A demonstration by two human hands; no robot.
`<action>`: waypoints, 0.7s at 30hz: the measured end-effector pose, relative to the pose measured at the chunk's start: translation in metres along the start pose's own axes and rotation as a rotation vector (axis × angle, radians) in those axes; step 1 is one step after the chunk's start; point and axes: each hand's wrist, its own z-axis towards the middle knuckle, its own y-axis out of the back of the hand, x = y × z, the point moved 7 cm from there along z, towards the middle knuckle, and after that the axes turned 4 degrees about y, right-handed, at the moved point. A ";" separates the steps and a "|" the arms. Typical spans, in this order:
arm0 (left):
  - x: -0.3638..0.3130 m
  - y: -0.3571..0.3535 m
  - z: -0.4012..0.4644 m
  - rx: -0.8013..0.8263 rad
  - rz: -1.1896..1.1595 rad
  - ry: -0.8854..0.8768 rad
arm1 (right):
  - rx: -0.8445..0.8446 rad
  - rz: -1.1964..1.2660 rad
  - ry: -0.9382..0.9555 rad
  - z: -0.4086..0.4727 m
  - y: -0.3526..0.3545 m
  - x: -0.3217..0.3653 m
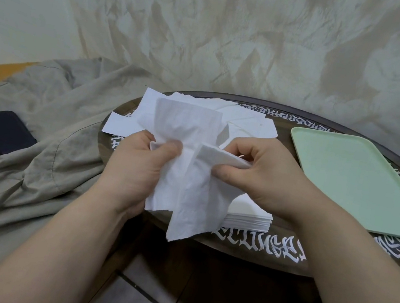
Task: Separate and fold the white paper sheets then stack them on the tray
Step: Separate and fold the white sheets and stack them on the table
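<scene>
Left hand [134, 166]: thumb and fingers pinching white sheets [183, 132], frame centre. Right hand [256, 172]: pinching a peeled ply [202, 192]. Stack [249, 213] beneath. Green tray [364, 185], right, on table [256, 252].

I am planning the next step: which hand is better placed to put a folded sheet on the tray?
Probably the right hand: the tray lies just beside it, and it already pinches the sheet. The left hand is farther away.

- Soft, crinkled white paper sheets [189, 176], matt.
- Smooth matt green plastic tray [354, 178].
- Dark glossy wooden table [242, 255].
- Rumpled grey cloth [33, 148] left.
</scene>
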 end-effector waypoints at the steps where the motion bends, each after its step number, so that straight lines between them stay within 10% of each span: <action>1: -0.002 -0.001 -0.001 0.006 -0.030 -0.001 | -0.013 0.018 -0.019 0.000 0.001 -0.002; 16: 0.004 -0.007 0.000 0.042 -0.115 0.068 | -0.001 0.153 0.062 -0.001 -0.008 0.012; 21: 0.008 -0.023 -0.002 0.283 -0.388 0.251 | 0.022 0.139 0.055 -0.001 -0.008 0.011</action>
